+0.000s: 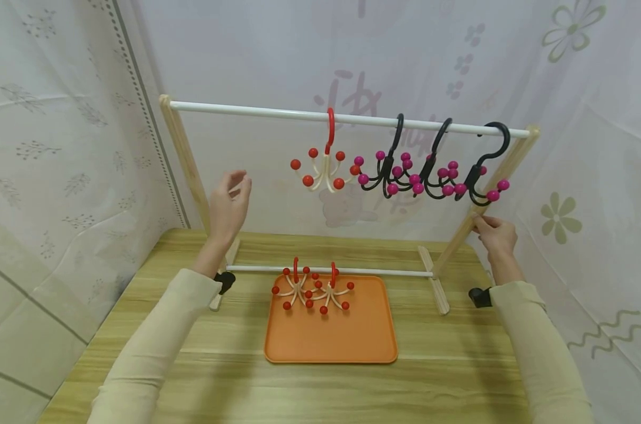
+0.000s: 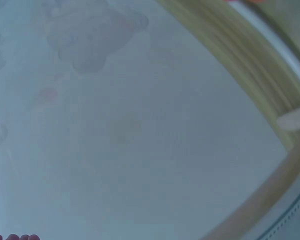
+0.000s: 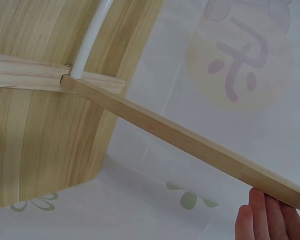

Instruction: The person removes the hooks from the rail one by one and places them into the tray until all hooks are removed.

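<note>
My right hand (image 1: 497,238) grips the right wooden post (image 1: 454,248) of a small hanging rack; in the right wrist view its fingers (image 3: 260,210) lie along one side of the post and the thumb shows at the other. Loosely bent and holding nothing, my left hand (image 1: 229,206) is raised beside the left post (image 1: 185,154). From the white top rod (image 1: 256,112) hangs a cream claw-shaped hook rack with a red hook and red balls (image 1: 328,168). To its right hang three black ones with magenta balls (image 1: 387,168).
An orange tray (image 1: 341,341) lies on the wooden table (image 1: 209,359) in front of the lower white rod (image 1: 384,272). Two cream hook racks with red balls (image 1: 297,288) rest in it, side by side. A patterned curtain (image 1: 278,59) hangs behind.
</note>
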### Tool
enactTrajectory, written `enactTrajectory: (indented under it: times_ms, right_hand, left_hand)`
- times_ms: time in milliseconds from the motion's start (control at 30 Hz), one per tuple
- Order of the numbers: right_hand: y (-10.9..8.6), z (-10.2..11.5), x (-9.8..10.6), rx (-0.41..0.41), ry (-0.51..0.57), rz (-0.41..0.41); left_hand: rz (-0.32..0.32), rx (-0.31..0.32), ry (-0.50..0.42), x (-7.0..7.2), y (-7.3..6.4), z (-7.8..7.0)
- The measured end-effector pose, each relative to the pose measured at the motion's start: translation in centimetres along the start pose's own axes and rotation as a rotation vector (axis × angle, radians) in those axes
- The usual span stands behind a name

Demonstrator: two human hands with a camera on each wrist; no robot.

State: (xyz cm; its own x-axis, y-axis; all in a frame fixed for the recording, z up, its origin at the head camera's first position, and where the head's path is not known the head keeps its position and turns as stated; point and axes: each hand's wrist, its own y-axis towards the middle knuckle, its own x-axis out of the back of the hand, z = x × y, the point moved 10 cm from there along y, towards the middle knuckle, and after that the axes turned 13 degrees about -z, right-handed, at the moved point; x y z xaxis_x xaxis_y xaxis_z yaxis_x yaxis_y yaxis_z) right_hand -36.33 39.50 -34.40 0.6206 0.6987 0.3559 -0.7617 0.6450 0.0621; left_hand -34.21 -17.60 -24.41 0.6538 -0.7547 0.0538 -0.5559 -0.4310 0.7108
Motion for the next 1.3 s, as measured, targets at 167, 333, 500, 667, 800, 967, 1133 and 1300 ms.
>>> enactTrajectory:
  times_ms: [167,333,500,667,800,967,1133,1300]
  right_hand:
    - [0.0,0.1,0.0,0.005,-0.002,0.002]
    - [0.0,0.1,0.0,0.004,-0.005,-0.002]
    - [0.1,0.1,0.1,0.011,-0.007,-0.012]
    - [0.1,0.0,0.1,0.013,-0.004,-0.011]
    - [0.1,0.0,0.1,0.006,-0.006,-0.008]
    - [0.1,0.2,0.0,0.009,-0.002,-0.002]
    - [0.1,0.2,-0.1,0.005,0.005,0.008]
    - [0.2,0.0,-0.1,-0.004,0.008,0.014]
  left_hand:
    - [-0.074,-0.015,0.061,2.4,2.5,0.1]
    - [-0.108,0.02,0.114,4.3,4.3,0.8]
    - [-0.223,0.024,0.124,6.2,5.1,1.4]
    - [-0.3,0.065,0.114,7.3,5.2,2.0]
    - [-0.328,0.073,0.088,7.7,5.2,2.2]
    - [-0.344,0.102,0.073,8.2,5.6,2.5]
    - [-0.322,0.111,0.141,8.5,6.0,2.8]
    - [-0.268,0.137,0.197,8.2,6.2,3.5]
